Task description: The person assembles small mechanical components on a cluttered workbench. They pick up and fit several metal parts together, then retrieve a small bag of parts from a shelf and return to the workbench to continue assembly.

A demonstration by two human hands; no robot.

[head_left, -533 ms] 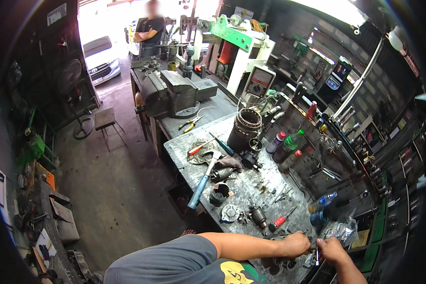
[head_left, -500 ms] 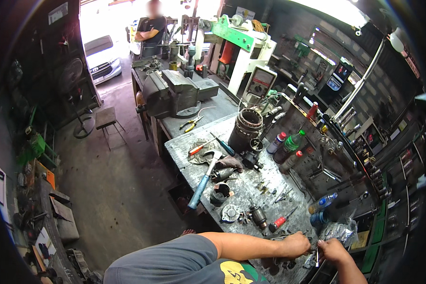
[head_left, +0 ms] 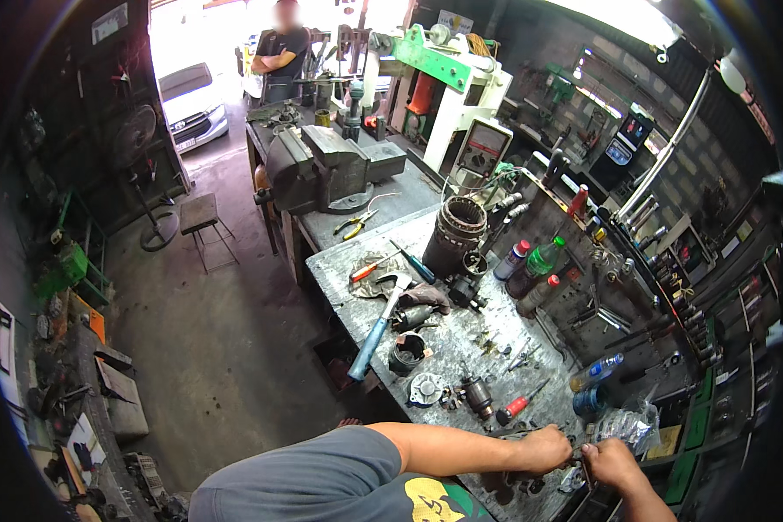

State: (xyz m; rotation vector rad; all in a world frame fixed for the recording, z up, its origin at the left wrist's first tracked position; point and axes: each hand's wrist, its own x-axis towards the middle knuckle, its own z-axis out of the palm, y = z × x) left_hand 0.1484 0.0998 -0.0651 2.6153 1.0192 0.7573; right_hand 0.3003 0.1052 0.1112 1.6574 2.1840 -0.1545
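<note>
Both my hands are close together at the bench's near right end. My left hand (head_left: pixel 544 450) is closed, knuckles up, over dark metal parts; what its fingers grip is hidden. Just to its right, my right hand (head_left: pixel 613 464) is closed around a slim metal tool (head_left: pixel 587 478), whose shaft shows below the thumb; its exact kind is unclear. Beyond my left hand lie a red-handled screwdriver (head_left: pixel 517 406) and a dark cylindrical motor part (head_left: pixel 477 396). A silver round housing (head_left: pixel 425 390) sits farther left. Beside my right hand is a crumpled clear plastic bag (head_left: pixel 626 426).
A blue-handled claw hammer (head_left: pixel 378 335) overhangs the metal-topped bench's left edge. Farther back are a large cylindrical stator (head_left: pixel 457 235), several bottles (head_left: pixel 544 258), pliers (head_left: pixel 357 226) and a heavy vise (head_left: pixel 331 170). A person (head_left: pixel 280 52) stands with folded arms near the doorway.
The slim tool by my right hand has turned a little and its shaft now looks darker. My right hand has shifted very slightly; my left hand stays in place. The view has tilted slightly.
</note>
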